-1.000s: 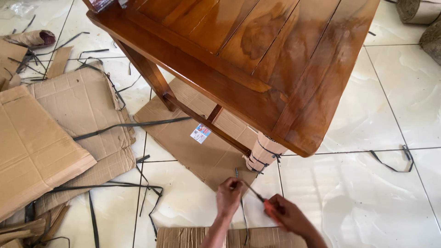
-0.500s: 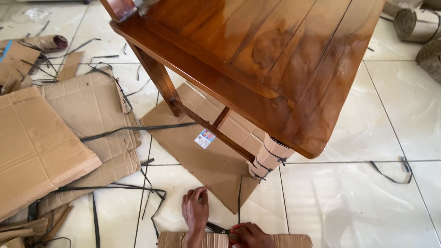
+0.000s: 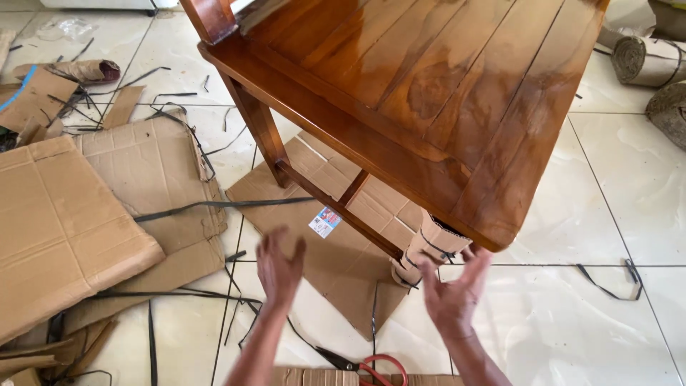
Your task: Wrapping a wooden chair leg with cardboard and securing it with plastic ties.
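A glossy brown wooden chair (image 3: 429, 93) stands on the tiled floor, its near leg wrapped in corrugated cardboard (image 3: 429, 246) bound with black straps. My left hand (image 3: 279, 268) is raised, fingers spread and holding nothing, over a flat cardboard sheet (image 3: 336, 250) under the chair. My right hand (image 3: 454, 293) is also spread and holding nothing, just below and beside the wrapped leg. Red-handled scissors (image 3: 364, 368) lie on the floor between my forearms, by a cardboard piece at the bottom edge.
Flattened cardboard sheets (image 3: 78, 214) pile up on the left with loose black plastic straps (image 3: 214, 204) across them. Another cut strap (image 3: 607, 282) lies on the tiles at right. Rolled cardboard bundles (image 3: 647, 61) sit at the upper right.
Both hands have let go of the scissors and strap and risen from the floor toward the wrapped chair leg. The scissors now lie on the floor.
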